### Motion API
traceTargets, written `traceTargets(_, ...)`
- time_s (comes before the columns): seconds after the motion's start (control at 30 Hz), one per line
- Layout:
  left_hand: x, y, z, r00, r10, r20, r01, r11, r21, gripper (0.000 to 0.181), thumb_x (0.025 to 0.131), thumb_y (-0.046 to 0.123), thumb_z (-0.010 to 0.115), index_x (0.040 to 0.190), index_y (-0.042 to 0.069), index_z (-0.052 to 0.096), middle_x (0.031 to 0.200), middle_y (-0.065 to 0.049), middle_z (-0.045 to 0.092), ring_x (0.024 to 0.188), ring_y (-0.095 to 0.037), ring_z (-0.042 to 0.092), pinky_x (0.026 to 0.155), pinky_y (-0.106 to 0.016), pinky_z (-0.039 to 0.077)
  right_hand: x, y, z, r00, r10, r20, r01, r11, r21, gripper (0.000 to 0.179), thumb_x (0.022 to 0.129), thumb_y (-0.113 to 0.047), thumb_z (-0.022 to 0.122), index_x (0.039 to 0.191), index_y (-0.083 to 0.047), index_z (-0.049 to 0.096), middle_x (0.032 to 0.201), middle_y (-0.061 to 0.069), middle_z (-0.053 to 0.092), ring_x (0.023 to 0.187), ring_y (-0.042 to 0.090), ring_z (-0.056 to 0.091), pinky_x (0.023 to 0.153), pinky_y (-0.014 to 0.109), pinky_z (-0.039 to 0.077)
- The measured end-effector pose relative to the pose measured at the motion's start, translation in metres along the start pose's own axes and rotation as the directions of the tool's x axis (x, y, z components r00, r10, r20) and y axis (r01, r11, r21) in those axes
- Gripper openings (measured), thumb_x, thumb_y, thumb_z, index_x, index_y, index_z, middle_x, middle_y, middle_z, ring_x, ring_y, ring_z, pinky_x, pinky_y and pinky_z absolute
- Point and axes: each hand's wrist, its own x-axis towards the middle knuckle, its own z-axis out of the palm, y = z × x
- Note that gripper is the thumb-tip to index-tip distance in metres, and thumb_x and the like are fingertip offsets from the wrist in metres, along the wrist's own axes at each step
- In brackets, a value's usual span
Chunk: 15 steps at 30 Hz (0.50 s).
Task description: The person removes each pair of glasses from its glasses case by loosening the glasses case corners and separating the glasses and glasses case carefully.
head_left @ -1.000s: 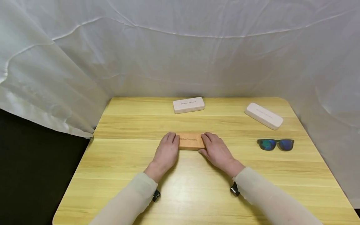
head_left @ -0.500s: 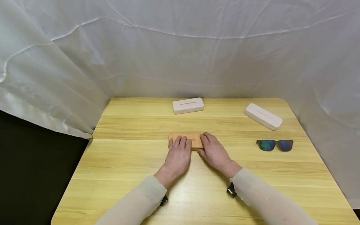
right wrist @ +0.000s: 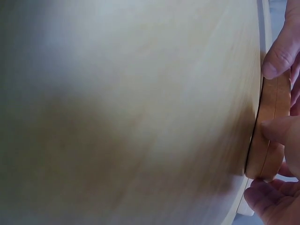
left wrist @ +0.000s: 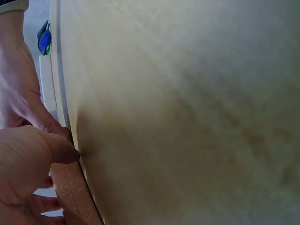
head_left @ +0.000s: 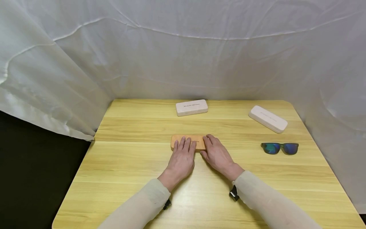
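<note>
An orange-brown glasses case (head_left: 199,147) with small lettering on its lid lies flat on the table, its long side facing me. My left hand (head_left: 180,160) lies over its left and middle part, four fingers along the lid. In the left wrist view its thumb sits at the front side of the case (left wrist: 75,194). At the right end, my right hand (head_left: 218,156) grips the case with fingers over the end. The right wrist view shows that thumb against the front seam of the case (right wrist: 265,157). The lid looks closed, and the fingers hide part of its lettering.
A white glasses case (head_left: 192,107) lies at the back of the wooden table (head_left: 123,178); another white case (head_left: 268,119) lies slanted at the back right. Sunglasses (head_left: 279,148) with blue-green lenses rest in front of it. White cloth (head_left: 183,63) hangs behind.
My left hand has moved right from the case's left end onto its lid, uncovering the left end. My right hand has stayed at the right end, and the case has hardly moved.
</note>
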Motion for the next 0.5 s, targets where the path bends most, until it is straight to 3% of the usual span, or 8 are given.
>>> traceTargets(0.2,0.0003,0.0005,0.0011,1.000,-0.017,0.015,0.018,0.999,-0.038,0.055,0.105,0.021,0.056,0.159,0.014,0.048,0.162,-0.020,0.045,0.154,-0.041,0.038,0.124,-0.061,0.036,-0.0007,-0.0002,0.0004,1.000,0.004,-0.001,-0.004,1.000,0.004,0.061,0.096,-0.021,0.080,0.141,0.011,0.055,0.141,0.032,0.058,0.129,0.045,0.060,0.112,0.053,0.052)
traceTargets(0.5,0.0009,0.0001,0.0013,0.999,-0.017,0.035,0.019,0.999,-0.047,0.058,0.105,0.023,0.057,0.161,0.014,0.044,0.165,-0.021,0.041,0.156,-0.042,0.034,0.126,-0.062,0.032,0.0003,-0.0003,-0.0001,1.000,0.013,0.003,-0.013,1.000,0.013,0.060,0.096,-0.020,0.079,0.141,0.011,0.055,0.142,0.033,0.057,0.129,0.046,0.060,0.111,0.054,0.052)
